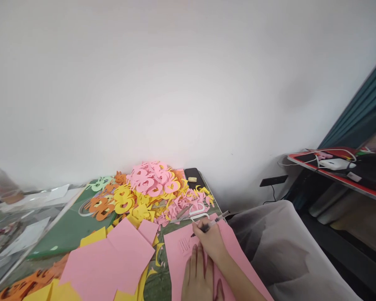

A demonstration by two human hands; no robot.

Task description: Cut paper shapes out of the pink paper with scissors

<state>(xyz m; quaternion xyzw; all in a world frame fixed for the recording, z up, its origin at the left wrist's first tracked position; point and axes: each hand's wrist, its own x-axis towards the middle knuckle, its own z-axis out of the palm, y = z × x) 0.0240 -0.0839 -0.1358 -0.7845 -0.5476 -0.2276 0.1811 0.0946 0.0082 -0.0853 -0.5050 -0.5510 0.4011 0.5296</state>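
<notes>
My right hand (210, 239) is closed round a dark pen (213, 223), its tip at the pink paper sheet (177, 267). A few outlined letter-like marks (184, 246) are drawn on the sheet beside the pen tip. Flat on the same sheet lies my left hand (198, 274), fingers stretched out just below the marks. White-handled scissors (199, 212) rest just beyond the sheet's top edge, their blades partly hidden among paper scraps.
Pink cutouts (153, 179), yellow cutouts (124, 199) and orange cutouts (102, 207) are heaped at the back, near a black phone (193, 176). Pink sheets (113, 259) lie to the left. A grey fabric-covered surface (278, 246) stands on the right, below a red-edged shelf (301, 161).
</notes>
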